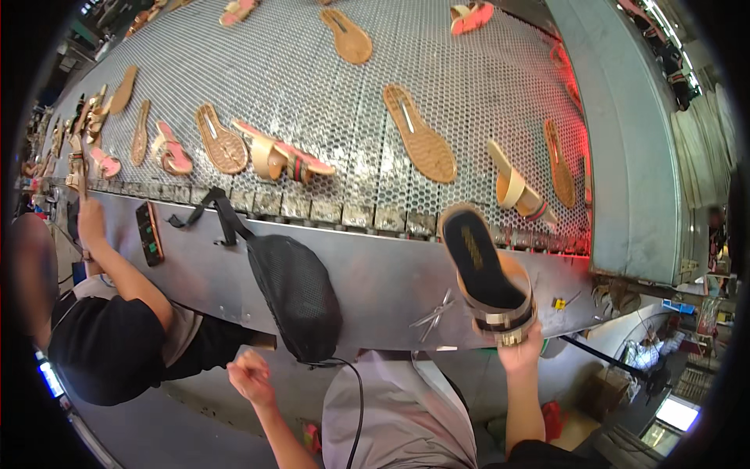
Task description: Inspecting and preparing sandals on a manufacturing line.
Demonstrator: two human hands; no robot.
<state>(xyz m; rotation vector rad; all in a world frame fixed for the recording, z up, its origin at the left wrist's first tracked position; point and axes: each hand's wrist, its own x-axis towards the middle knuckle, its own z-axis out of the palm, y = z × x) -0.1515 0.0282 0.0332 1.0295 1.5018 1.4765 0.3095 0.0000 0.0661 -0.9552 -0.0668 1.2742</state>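
Note:
My right hand (522, 350) grips a slide sandal (478, 254) by its strap end and holds it up over the metal ledge. The sandal has a black insole, a tan edge and shiny gold straps. Its toe end is toward me and its heel points at the conveyor. Away from the ledge, on my left, my left hand (251, 377) has its fingers curled in, with nothing seen in them. A pair of scissors or similar metal tool (433, 315) lies on the ledge beside the sandal.
A metal mesh conveyor (375, 125) carries soles and strapped sandals, among them a tan sole (422, 137). A grey machine housing (625, 156) stands at its right, glowing red inside. A black bag (297, 293) and a phone (149, 233) rest on the ledge. A co-worker (117, 336) reaches in from the left.

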